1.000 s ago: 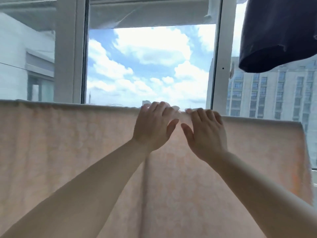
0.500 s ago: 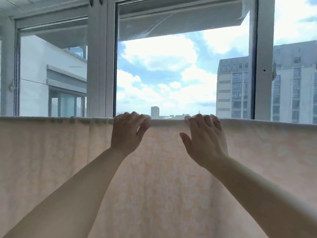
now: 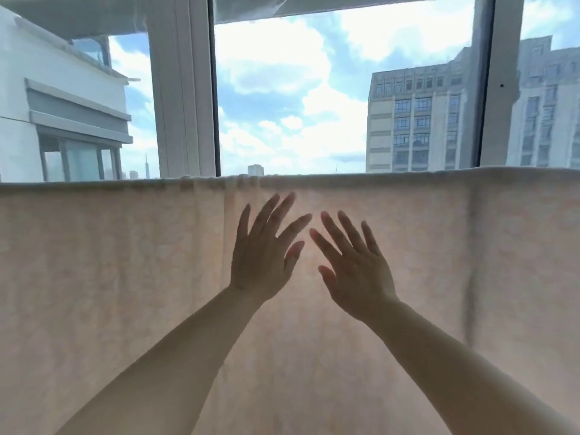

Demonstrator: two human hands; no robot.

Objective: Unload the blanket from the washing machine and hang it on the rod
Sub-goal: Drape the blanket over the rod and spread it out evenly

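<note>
Blanket (image 3: 125, 293) is hanging draped over the rod, its top fold running level across the window (image 3: 292, 89), so the unloading and hanging look done. You are holding your left hand (image 3: 262, 252) and right hand (image 3: 354, 268) against its face with fingers spread, gripping nothing. Only smoothing the few creases seems left.

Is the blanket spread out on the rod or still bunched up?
Spread out: the blanket hangs flat across the whole view, top edge level, with only faint vertical creases.
</note>
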